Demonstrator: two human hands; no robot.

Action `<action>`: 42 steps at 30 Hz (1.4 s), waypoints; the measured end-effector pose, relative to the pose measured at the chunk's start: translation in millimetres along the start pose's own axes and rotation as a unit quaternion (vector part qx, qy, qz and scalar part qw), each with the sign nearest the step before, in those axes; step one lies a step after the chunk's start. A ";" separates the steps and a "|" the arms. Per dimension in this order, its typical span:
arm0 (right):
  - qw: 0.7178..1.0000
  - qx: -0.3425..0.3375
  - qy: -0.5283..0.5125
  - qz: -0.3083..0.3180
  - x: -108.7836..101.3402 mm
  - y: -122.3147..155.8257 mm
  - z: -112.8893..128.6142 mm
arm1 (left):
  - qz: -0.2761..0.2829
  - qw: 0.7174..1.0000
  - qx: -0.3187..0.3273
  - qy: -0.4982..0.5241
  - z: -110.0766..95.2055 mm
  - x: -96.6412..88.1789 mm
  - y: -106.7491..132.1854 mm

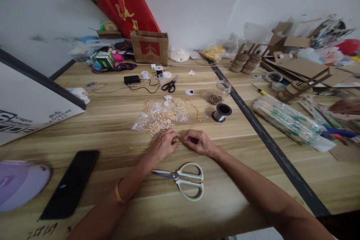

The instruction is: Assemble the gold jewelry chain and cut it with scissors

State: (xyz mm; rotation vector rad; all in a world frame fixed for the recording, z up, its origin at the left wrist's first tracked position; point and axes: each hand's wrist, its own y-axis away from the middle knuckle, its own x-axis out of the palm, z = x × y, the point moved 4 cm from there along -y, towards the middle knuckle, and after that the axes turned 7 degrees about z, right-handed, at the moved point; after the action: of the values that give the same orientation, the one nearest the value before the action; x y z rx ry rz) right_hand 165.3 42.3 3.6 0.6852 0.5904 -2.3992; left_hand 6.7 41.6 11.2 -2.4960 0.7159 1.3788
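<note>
My left hand [164, 143] and my right hand [198, 141] rest on the wooden table [112, 120], fingertips meeting in a pinch over a tiny gold piece [176, 140]. Both hands have their fingers curled closed. Just beyond them lies a pile of small clear bags with gold beads and findings [161, 116]. A short gold chain [194, 108] lies to the right of the pile. White-handled scissors [185, 180] lie shut on the table between my forearms.
A black phone [70, 183] lies at front left beside a lilac cap [19, 182]. A wire spool [222, 112], a bead jar [219, 93] and black scissors [170, 84] sit further back. Bagged sticks [284, 120], cardboard pieces [298, 63] and clutter fill the right and far edge.
</note>
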 end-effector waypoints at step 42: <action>0.851 -0.044 0.384 0.354 37.1 40.0 104.1 | 0.039 0.997 0.043 -0.049 -3.2 -0.5 -8.1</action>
State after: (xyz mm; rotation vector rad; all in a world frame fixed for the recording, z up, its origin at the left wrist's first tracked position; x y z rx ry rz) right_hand 129.3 -58.4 52.2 1.5283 0.5996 -1.3485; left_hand 12.9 47.5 12.9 -2.3404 0.8410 1.4516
